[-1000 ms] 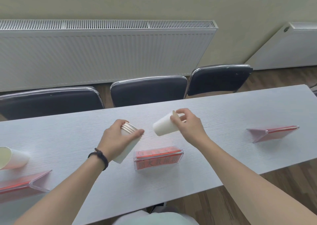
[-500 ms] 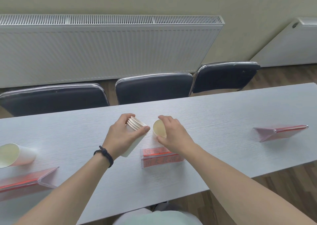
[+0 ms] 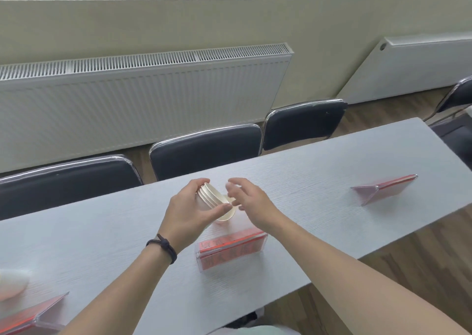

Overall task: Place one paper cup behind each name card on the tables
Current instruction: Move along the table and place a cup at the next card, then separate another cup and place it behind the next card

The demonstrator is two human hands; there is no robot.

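Observation:
My left hand (image 3: 187, 213) is shut on a stack of white paper cups (image 3: 210, 196), tilted with the rims facing right. A single paper cup (image 3: 227, 216) stands on the grey table (image 3: 306, 181) just behind the middle red name card (image 3: 231, 248), partly hidden by the stack and my hands. My right hand (image 3: 246, 199) hovers beside the stack's rims with its fingers apart and nothing in it. Another name card (image 3: 385, 189) lies to the right with no cup behind it. At the far left a blurred cup (image 3: 10, 282) sits behind a third name card (image 3: 28, 316).
Three dark chairs (image 3: 204, 150) are pushed in along the table's far side. A fourth chair (image 3: 459, 97) stands at the right end. White radiators (image 3: 140, 99) line the wall. Wooden floor shows past the table's near edge.
My right hand has set the single cup down upright behind the middle name card and let go of it. Its fingers now spread beside the stack. The view has tilted upward.

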